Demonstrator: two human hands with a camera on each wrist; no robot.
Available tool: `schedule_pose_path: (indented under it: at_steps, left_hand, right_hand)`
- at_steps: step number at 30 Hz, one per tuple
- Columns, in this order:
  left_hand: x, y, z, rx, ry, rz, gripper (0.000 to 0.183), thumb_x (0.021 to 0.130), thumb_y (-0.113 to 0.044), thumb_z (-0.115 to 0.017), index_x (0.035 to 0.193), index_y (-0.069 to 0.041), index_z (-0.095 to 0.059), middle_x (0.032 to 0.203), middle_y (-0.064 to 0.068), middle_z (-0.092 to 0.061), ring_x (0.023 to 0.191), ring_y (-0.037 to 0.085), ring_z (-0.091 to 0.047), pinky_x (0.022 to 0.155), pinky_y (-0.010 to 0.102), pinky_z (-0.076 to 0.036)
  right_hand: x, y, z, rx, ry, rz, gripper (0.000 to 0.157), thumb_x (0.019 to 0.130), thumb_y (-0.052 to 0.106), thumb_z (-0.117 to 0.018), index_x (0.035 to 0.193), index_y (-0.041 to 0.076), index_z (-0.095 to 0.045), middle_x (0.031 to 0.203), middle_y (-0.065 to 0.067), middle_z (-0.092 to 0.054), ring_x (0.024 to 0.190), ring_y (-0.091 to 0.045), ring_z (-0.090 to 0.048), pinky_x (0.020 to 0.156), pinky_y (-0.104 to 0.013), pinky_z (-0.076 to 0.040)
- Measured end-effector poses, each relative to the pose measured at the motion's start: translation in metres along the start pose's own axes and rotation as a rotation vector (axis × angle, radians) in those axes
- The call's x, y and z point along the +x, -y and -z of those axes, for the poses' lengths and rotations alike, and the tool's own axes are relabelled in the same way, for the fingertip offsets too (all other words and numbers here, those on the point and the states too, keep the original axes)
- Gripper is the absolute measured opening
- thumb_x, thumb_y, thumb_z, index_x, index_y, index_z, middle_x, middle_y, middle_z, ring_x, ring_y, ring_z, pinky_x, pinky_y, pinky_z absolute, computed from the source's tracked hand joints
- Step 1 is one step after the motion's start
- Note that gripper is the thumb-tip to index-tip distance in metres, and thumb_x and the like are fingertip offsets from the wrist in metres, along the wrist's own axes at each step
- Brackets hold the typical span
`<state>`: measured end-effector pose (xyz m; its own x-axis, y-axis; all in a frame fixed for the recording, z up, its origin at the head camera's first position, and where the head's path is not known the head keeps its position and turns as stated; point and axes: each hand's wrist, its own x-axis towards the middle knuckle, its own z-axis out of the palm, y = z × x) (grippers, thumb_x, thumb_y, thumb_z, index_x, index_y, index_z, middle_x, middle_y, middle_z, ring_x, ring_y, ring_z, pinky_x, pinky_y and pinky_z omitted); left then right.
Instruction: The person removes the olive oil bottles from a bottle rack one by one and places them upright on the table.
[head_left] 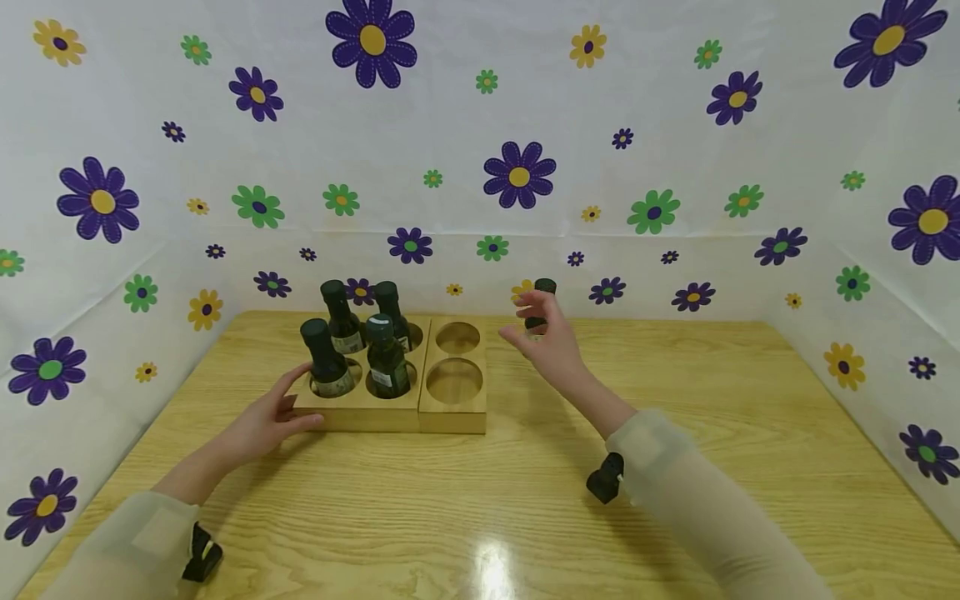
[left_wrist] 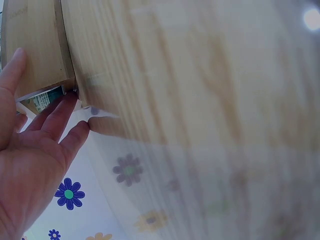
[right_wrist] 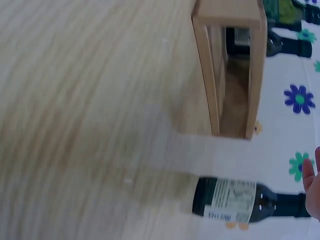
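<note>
Right hand (head_left: 553, 343): fingers curved, wide gap between thumb and fingers, nothing held. Just beside it the lone bottle (right_wrist: 232, 200) stands upright on the table (head_left: 420, 500), right of the rack (head_left: 452, 422). Contact with the neck: cannot tell. In the head view the hand partly covers this bottle. Label: pale, several lines of dark print, larger characters along the lower edge; brand too blurred to read.

Left hand (head_left: 261, 427): spread wide, touching the rack's left end, thumb along the front.

Rack: four dark bottles (head_left: 327, 360) upright in the left section's holes; right section's two holes show their wooden floor. Labels pale; the front-right bottle (head_left: 386, 362) carries a white patch. Print too small to read.

Beyond: white cloth (head_left: 420, 133) with purple, green and yellow flowers. Black device (head_left: 606, 479) at the right sleeve (head_left: 660, 462).
</note>
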<state>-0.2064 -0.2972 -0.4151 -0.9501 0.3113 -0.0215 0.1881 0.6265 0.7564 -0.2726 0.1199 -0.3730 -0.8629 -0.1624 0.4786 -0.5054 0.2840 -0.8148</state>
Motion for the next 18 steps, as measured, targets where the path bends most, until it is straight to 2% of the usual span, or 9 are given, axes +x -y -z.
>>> schedule_pose_path:
  at_steps: [7,12,18]
  left_hand:
    - [0.000,0.000,0.000,-0.007,0.006,0.005,0.087,0.095,-0.026,-0.065,0.157,-0.013,-0.006,0.150,0.040,-0.011,0.128,0.058,-0.031,0.098,0.062,-0.037]
    - [-0.002,-0.002,0.001,-0.009,0.008,-0.003,0.086,0.095,-0.025,-0.065,0.157,-0.011,-0.006,0.149,0.042,-0.014,0.127,0.057,-0.034,0.097,0.061,-0.038]
    - [-0.002,-0.003,0.001,-0.010,0.009,-0.006,0.086,0.095,-0.025,-0.065,0.157,-0.011,-0.006,0.149,0.042,-0.012,0.127,0.057,-0.033,0.098,0.062,-0.037]
  right_hand:
    - [-0.005,0.005,-0.041,0.005,0.119,0.027,0.054,0.087,0.013,-0.075,0.132,0.005,-0.047,0.124,-0.012,-0.057,0.112,-0.035,-0.055,0.084,-0.048,-0.048]
    - [-0.006,0.011,-0.067,-0.011,0.239,0.003,0.062,0.087,0.016,-0.076,0.139,0.005,-0.043,0.130,-0.013,-0.055,0.118,-0.034,-0.053,0.090,-0.047,-0.048]
    - [-0.005,0.021,-0.092,-0.036,0.363,-0.030,0.071,0.088,0.021,-0.075,0.147,0.008,-0.036,0.143,-0.014,-0.046,0.127,-0.030,-0.047,0.096,-0.046,-0.047]
